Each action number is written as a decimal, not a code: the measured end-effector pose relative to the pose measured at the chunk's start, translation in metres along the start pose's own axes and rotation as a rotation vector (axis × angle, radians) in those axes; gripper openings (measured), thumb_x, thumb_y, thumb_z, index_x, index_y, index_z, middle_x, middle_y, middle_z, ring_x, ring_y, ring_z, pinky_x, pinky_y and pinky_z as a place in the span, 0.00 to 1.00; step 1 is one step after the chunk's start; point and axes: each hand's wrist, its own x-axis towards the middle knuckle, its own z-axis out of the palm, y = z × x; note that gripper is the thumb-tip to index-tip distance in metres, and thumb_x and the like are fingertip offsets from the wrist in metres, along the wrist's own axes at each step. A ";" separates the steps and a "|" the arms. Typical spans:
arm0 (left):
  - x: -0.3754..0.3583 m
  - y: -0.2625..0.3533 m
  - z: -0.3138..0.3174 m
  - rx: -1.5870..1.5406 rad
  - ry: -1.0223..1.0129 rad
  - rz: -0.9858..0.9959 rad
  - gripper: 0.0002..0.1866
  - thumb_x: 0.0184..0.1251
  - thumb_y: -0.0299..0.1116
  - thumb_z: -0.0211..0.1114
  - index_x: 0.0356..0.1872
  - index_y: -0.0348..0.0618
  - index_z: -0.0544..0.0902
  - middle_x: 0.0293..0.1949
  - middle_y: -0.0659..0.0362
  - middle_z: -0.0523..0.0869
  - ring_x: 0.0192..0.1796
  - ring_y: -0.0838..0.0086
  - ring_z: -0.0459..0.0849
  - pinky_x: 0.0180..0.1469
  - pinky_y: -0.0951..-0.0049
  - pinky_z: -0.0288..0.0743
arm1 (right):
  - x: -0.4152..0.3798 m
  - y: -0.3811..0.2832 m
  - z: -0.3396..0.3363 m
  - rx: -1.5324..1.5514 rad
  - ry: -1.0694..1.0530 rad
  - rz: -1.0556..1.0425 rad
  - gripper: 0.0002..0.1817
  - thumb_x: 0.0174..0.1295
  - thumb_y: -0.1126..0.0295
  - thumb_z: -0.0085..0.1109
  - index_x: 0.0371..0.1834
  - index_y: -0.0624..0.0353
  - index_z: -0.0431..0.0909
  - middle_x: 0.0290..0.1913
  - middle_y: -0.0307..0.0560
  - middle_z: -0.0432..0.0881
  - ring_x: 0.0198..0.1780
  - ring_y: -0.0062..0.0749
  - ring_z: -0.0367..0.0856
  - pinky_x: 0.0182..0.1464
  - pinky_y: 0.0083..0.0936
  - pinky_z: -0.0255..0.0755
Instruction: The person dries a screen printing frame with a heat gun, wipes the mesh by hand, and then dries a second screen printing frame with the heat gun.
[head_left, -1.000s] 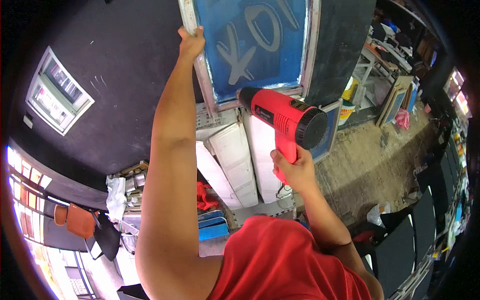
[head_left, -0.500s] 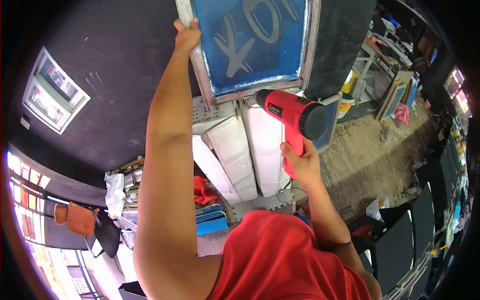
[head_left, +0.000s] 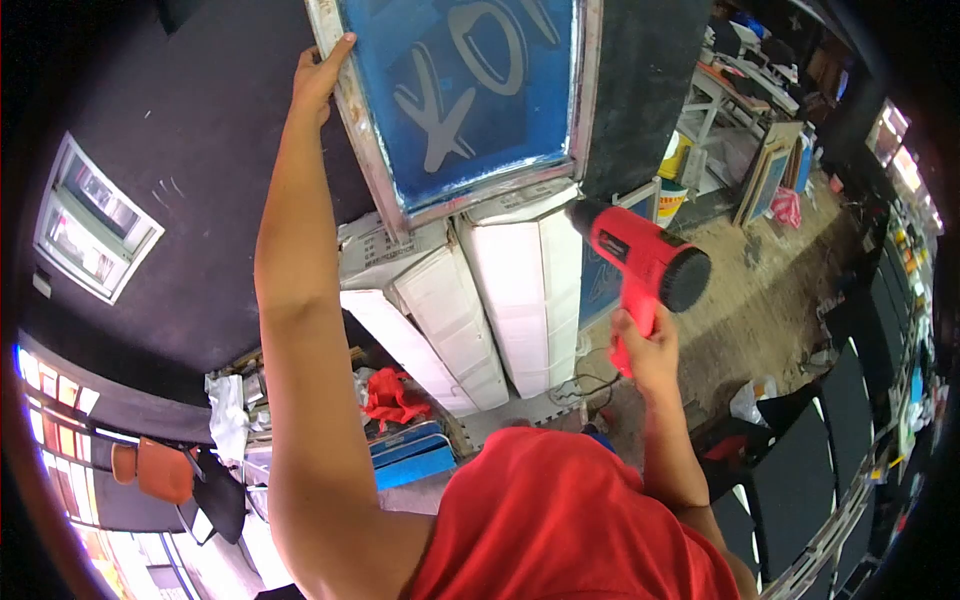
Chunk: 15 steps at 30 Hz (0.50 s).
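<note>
My left hand [head_left: 322, 80] grips the left edge of a framed printing screen [head_left: 455, 100], its thumb on the frame's front. The screen's mesh is blue with pale outlined letters, inside a worn whitish frame. It stands upright on tall white cardboard boxes [head_left: 515, 270] against a dark wall. In my right hand [head_left: 645, 350] is the handle of a red heat gun [head_left: 640, 250] with a black rear cap. Its black nozzle points up and left, toward the screen's lower right corner, without touching it.
More framed screens [head_left: 765, 185] lean at the right, near a yellow-and-white bucket [head_left: 672, 200]. Black panels [head_left: 790, 480] stand in a rack at lower right. A cable [head_left: 590, 388] hangs near the boxes. An orange chair [head_left: 165, 470] and a small window [head_left: 98, 218] are at left.
The heat gun in my right hand has moved right and slightly down, away from the screen's bottom edge. My left hand still holds the frame. The whole view has shifted a little.
</note>
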 end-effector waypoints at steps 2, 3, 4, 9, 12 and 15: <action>-0.012 0.034 -0.002 -0.035 -0.022 0.058 0.44 0.54 0.54 0.79 0.62 0.29 0.73 0.54 0.46 0.84 0.51 0.64 0.85 0.55 0.66 0.78 | -0.007 -0.003 -0.019 0.001 0.052 -0.008 0.09 0.66 0.70 0.67 0.42 0.61 0.78 0.28 0.37 0.80 0.24 0.21 0.78 0.26 0.22 0.73; -0.006 0.044 -0.006 -0.064 -0.013 0.076 0.45 0.55 0.55 0.79 0.65 0.30 0.72 0.53 0.47 0.84 0.53 0.63 0.84 0.57 0.66 0.77 | -0.012 -0.003 -0.029 -0.002 0.097 -0.013 0.09 0.67 0.69 0.67 0.41 0.61 0.78 0.28 0.37 0.80 0.24 0.21 0.78 0.26 0.22 0.73; -0.008 0.064 -0.005 0.001 0.000 0.101 0.45 0.57 0.56 0.76 0.66 0.30 0.71 0.56 0.44 0.83 0.57 0.59 0.83 0.59 0.62 0.76 | -0.016 -0.002 -0.041 -0.035 0.124 -0.028 0.09 0.67 0.69 0.66 0.43 0.60 0.77 0.28 0.37 0.79 0.24 0.21 0.78 0.26 0.22 0.73; -0.028 0.163 0.003 0.005 -0.052 0.155 0.52 0.55 0.42 0.78 0.76 0.35 0.57 0.69 0.38 0.70 0.67 0.54 0.75 0.67 0.56 0.69 | -0.031 -0.008 -0.081 -0.024 0.275 -0.055 0.12 0.68 0.69 0.65 0.49 0.57 0.74 0.29 0.38 0.79 0.25 0.22 0.77 0.27 0.24 0.73; -0.011 0.195 0.002 0.431 0.149 0.538 0.53 0.51 0.35 0.77 0.77 0.39 0.55 0.67 0.38 0.73 0.68 0.52 0.75 0.72 0.59 0.67 | -0.040 -0.003 -0.103 -0.011 0.306 -0.093 0.11 0.69 0.69 0.63 0.49 0.58 0.73 0.31 0.38 0.79 0.28 0.23 0.78 0.28 0.25 0.73; -0.030 0.249 0.019 0.837 0.653 1.228 0.52 0.50 0.35 0.76 0.77 0.40 0.57 0.69 0.41 0.72 0.71 0.49 0.70 0.75 0.58 0.62 | -0.051 -0.005 -0.113 -0.012 0.334 -0.131 0.10 0.69 0.69 0.63 0.48 0.58 0.73 0.30 0.38 0.79 0.27 0.24 0.78 0.27 0.25 0.73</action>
